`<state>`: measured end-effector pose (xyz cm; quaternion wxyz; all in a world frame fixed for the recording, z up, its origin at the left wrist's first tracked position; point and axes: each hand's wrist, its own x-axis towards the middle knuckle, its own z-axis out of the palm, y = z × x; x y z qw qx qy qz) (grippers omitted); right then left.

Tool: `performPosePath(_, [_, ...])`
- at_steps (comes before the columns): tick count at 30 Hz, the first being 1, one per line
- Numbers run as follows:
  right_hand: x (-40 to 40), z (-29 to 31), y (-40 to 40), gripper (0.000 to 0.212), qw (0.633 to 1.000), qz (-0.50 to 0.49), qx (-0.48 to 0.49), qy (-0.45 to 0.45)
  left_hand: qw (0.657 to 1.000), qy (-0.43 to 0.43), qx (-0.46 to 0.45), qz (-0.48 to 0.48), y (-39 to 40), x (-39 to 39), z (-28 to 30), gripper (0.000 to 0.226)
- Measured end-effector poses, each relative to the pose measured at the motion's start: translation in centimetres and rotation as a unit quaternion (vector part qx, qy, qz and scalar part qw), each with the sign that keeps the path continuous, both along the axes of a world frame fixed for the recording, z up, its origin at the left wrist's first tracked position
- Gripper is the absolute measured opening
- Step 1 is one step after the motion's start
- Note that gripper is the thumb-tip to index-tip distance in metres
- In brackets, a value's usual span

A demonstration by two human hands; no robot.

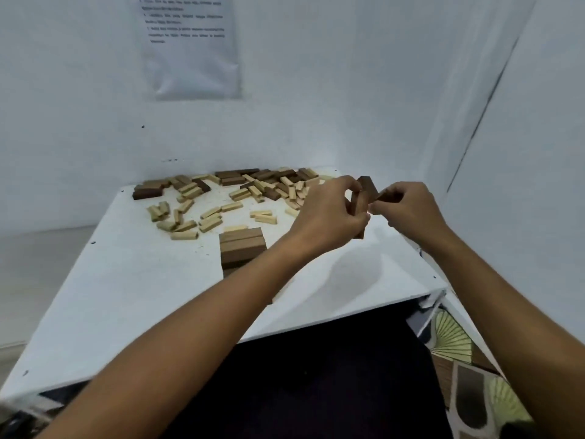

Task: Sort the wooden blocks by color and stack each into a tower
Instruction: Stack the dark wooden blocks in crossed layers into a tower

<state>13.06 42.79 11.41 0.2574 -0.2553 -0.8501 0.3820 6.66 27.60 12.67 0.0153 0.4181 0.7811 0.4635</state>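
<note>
a: where are the hands?

b: both raised over the right part of the white worktop (133, 280), close together. left hand (329, 210) has its fingers curled round a bundle of dark blocks (361, 201), held roughly upright, lower ends sticking out below the palm. count of blocks in the bundle, cannot tell.

a: right one?

b: right hand (408, 207) just beside it, fingertips pinching one dark block (381, 194) against the bundle. so both grasping, neither released.

a: tower?

b: dark tower (242, 248) stands on the worktop, left of and nearer than the hands, apart from them. a few layers, blocks side by side on top. the left forearm crosses in front of its lower right side, base partly hidden. one light block (235, 228) lies right behind the tower top.

a: the rest of the blocks?

b: loose pile (221, 194) spread along the far edge by the wall, light and dark mixed. mostly dark at the back and far left, a light scatter nearer the middle. the pile's right end runs behind the left hand.

a: anything else?

b: printed sheet (190, 45) on the wall, text too blurred to read. patterned fabric (468, 375) bottom right, below the worktop edge.
</note>
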Motion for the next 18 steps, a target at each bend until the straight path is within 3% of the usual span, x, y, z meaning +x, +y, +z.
performPosePath(8, [4.9, -6.2, 0.1, 0.010, 0.992, -0.029, -0.053, -0.110, 0.994, -0.084, -0.071, -0.001, 1.8, 1.8, -7.5, 0.019])
performPosePath(15, [5.3, -9.4, -1.4, 0.006, 0.982, -0.016, -0.025, -0.188, 0.983, -0.078, -0.159, 0.049, 2.7, 0.5, -10.5, 0.021])
performPosePath(18, [5.0, -9.6, -1.6, 0.026, 0.979, -0.012, 0.010, -0.202, 0.980, -0.074, -0.175, 0.058, 3.1, -0.2, -10.7, 0.019])
